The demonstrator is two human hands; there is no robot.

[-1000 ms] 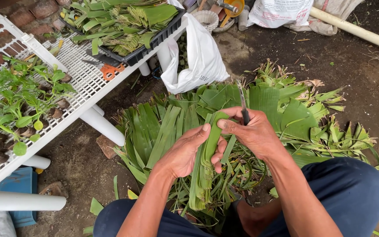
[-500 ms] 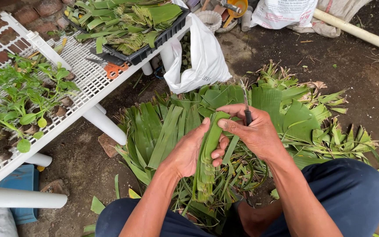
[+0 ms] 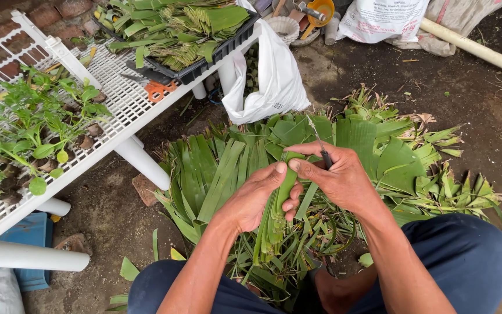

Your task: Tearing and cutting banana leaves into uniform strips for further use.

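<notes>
My left hand (image 3: 254, 197) and my right hand (image 3: 335, 177) meet over a long folded green leaf strip (image 3: 280, 203), both gripping it near its top end. The right hand also holds a thin dark-handled tool (image 3: 321, 148) that points up and away between its fingers. Below the hands the strip hangs down into a bundle of leaf cuttings. A fan of flat green leaf strips (image 3: 216, 168) lies on the dirt just beyond my hands. My knees in dark trousers (image 3: 466, 256) frame the bottom of the view.
A white wire rack (image 3: 117, 99) on white legs stands at the left with small potted seedlings (image 3: 36, 139), orange scissors (image 3: 158, 88) and a black tray of folded leaves (image 3: 181, 29). A white plastic bag (image 3: 274, 81) hangs by it. A pale pipe (image 3: 477, 49) lies far right.
Both hands stay on the leaf strip with hardly any shift; the fingers have adjusted slightly along its top end.
</notes>
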